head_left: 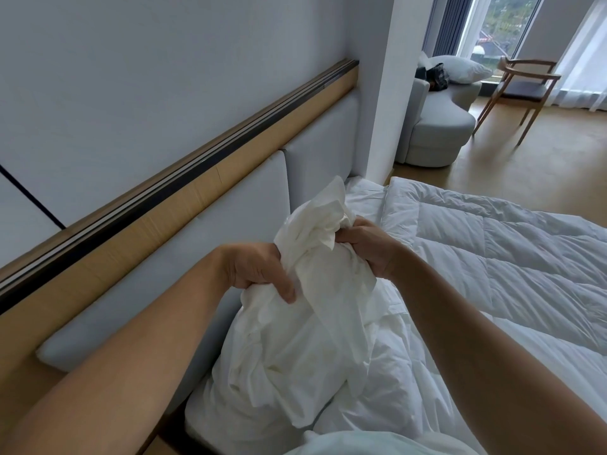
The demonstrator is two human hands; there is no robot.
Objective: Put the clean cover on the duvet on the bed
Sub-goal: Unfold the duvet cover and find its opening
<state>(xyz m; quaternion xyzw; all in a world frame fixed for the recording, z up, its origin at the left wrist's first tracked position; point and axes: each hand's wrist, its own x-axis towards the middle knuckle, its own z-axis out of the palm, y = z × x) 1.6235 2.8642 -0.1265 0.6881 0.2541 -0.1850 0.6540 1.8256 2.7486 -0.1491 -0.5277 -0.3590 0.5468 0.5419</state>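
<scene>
A bunched white duvet cover [305, 343] rises in a crumpled heap over the near end of the bed, close to the headboard. My left hand [259, 270] grips a fold on its left side, fingers curled into the cloth. My right hand [368, 247] grips the gathered top of the cover from the right. The quilted white duvet [499, 257] lies spread flat over the bed to the right, apart from the bundle except where the cover drapes onto it.
A padded grey headboard [203, 244] with a wooden ledge [184, 188] runs along the left. A white wall column [377, 110] stands at the bed's far corner. Beyond it are a grey armchair [437, 126] with a pillow, a wooden chair [522, 90] and bare wooden floor [525, 169].
</scene>
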